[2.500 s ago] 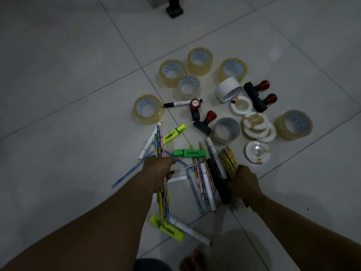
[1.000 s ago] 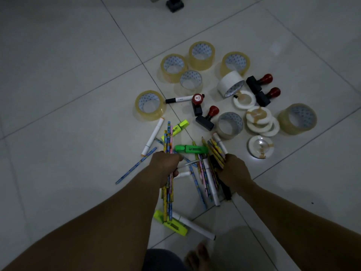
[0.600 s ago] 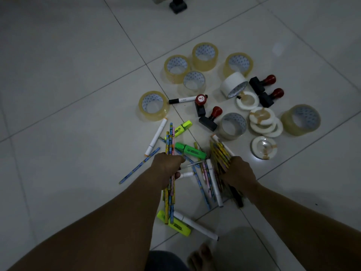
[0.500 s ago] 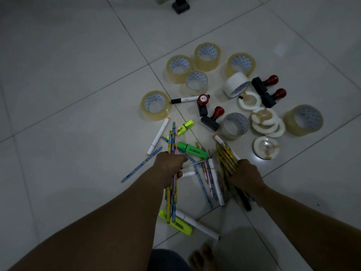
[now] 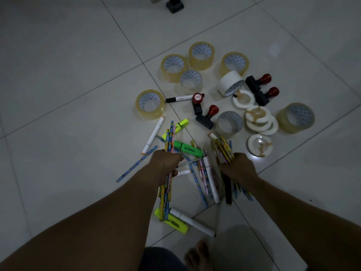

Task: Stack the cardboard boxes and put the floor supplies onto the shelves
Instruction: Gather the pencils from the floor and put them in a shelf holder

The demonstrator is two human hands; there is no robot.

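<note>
Nearest: a bare foot [image 5: 197, 255] at the bottom edge. Next, a yellow highlighter [image 5: 172, 222] and a white marker [image 5: 192, 222] lie side by side on the floor [image 5: 68, 133], right at the low end of the L bundle.

L hand [image 5: 166, 163] is fisted round a pencil bundle [image 5: 169, 137], w/ pencils sticking out above and below the fist. R hand [image 5: 237, 169] is likewise clenched round a second bundle [image 5: 223, 151]. A dark stick [image 5: 228, 190] pokes out below it, prob. a marker, can't tell for sure.

Btwn the hands, loose pencils [image 5: 203, 173] lie fanned on the tile, w/ a green highlighter [image 5: 188, 149] just beyond. One blue pencil [image 5: 136, 166] lies apart, left of L hand.

Further out, all on the floor:
- more markers [image 5: 153, 134]
- four stamps [image 5: 205, 118]
- several tape rolls [image 5: 150, 104]
- some flat white rings [image 5: 257, 118]

Far top: a black post foot [image 5: 174, 5], maybe the shelf's. No shelves or boxes are in view.

Progress, my read: early. Pencil gathering is approx half done, and nothing seen is shelved yet. Left to do: the rest of the pencils, then markers, highlighters, stamps, tape and rings, and carrying it all to the shelves. Box stacking can't be judged from here.
</note>
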